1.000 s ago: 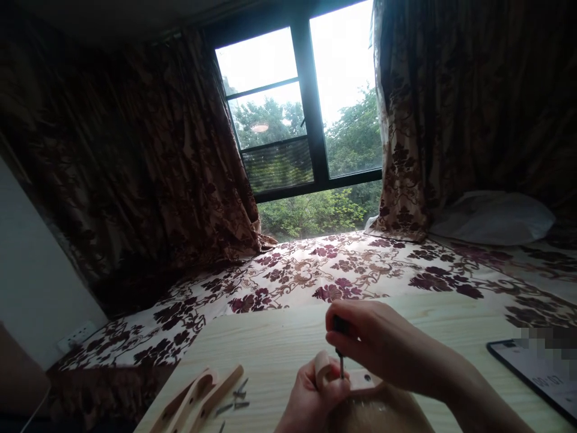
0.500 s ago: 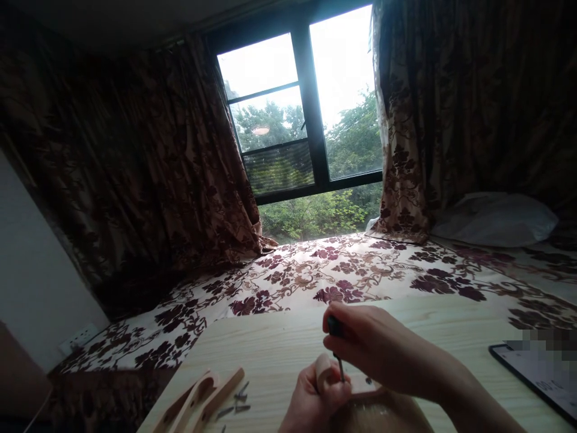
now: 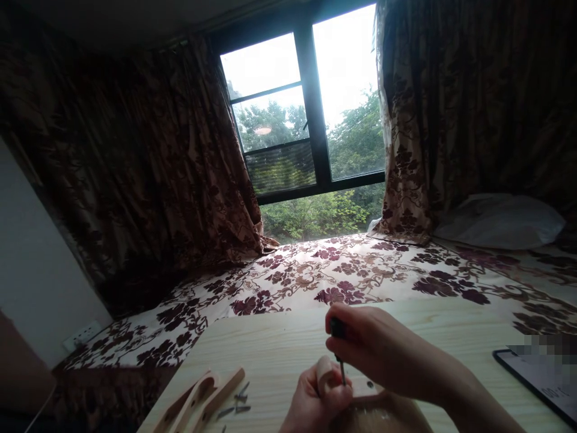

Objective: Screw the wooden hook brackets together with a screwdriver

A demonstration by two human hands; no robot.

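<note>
My right hand [image 3: 360, 337] is closed around the dark handle of a screwdriver [image 3: 337, 328]. The screwdriver's thin shaft points down, its tip close to my left thumb. My left hand [image 3: 313, 394] is wrapped around a pale wooden piece with a rounded upright end [image 3: 323, 373]; a flat part with a dark hole [image 3: 369, 384] reaches out to the right. My fingers hide whatever lies under the tip. Below the piece is a brownish, shiny surface [image 3: 383, 415], which I cannot name.
On the wooden table [image 3: 261, 343], several curved wooden pieces [image 3: 202, 400] lie at the left, beside several loose screws [image 3: 241, 409]. A phone [image 3: 541, 385] rests at the right edge. Beyond lies a floral cloth [image 3: 306, 270] under a window [image 3: 320, 108].
The view has shifted very slightly. My right hand and the screwdriver have barely moved, and the dark hole in the wooden piece shows a little more clearly.
</note>
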